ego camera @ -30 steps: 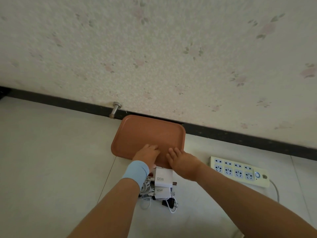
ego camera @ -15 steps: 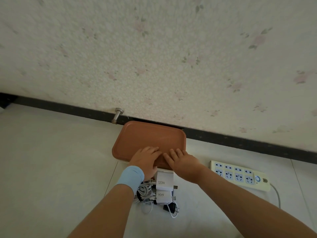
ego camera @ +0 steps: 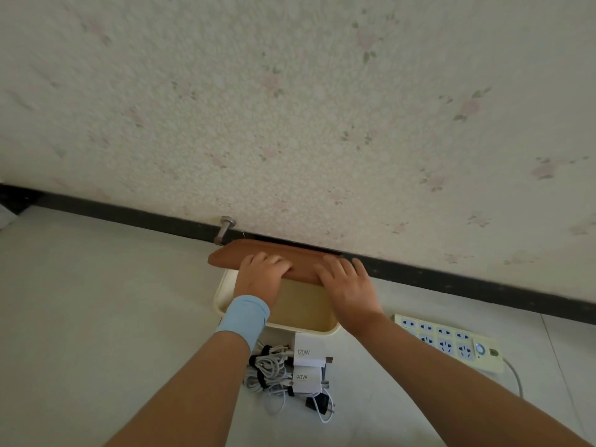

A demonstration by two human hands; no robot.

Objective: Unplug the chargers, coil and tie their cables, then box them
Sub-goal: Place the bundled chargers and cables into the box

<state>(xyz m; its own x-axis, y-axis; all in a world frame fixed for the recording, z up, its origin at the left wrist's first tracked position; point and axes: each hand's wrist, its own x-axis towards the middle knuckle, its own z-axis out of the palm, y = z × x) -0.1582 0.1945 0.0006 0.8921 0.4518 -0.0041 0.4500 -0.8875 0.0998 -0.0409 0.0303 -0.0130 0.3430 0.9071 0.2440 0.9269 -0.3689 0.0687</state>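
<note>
Holding lid: we had our left hand (ego camera: pixel 259 279) and right hand (ego camera: pixel 348 285) on the brown lid (ego camera: pixel 303 259), fingers curled over its near edge; thumbs hidden.
Lid: tilted, raised off the cream box (ego camera: pixel 225 295).
Box: stood open by the wall.
Chargers: we noted white chargers (ego camera: pixel 308 356) with tied cables (ego camera: pixel 269 371) on the floor, just before the box.
Power strip (ego camera: pixel 451 340): lay right of the box, apart.

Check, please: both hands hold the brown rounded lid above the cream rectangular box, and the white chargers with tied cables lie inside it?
No. The head view shows the white chargers and tied cables on the floor in front of the cream rectangular box, not inside it. The rest holds.
</note>
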